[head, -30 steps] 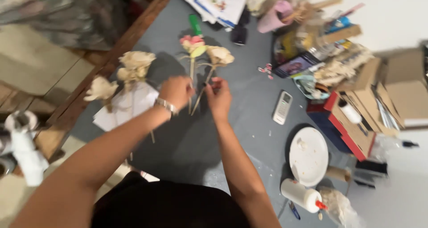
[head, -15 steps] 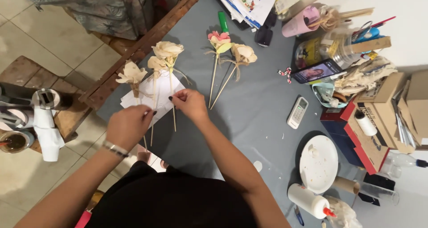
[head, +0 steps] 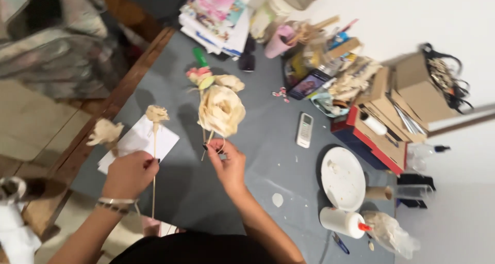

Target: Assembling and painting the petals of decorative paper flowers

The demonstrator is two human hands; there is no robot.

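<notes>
The right hand [head: 229,163] pinches the thin stick of a large cream paper rose [head: 221,110], its fingers closed on the stem just under the bloom, which stands directly above the hand. The left hand [head: 129,174] is curled around a second stick topped by a smaller paper flower [head: 156,114]; that flower rises above the hand, over a white sheet of paper [head: 139,142]. Beyond the right hand lie more paper flowers [head: 211,80]; to its right sit a white remote [head: 304,130] and a white plate [head: 343,178] on the grey table [head: 258,140].
</notes>
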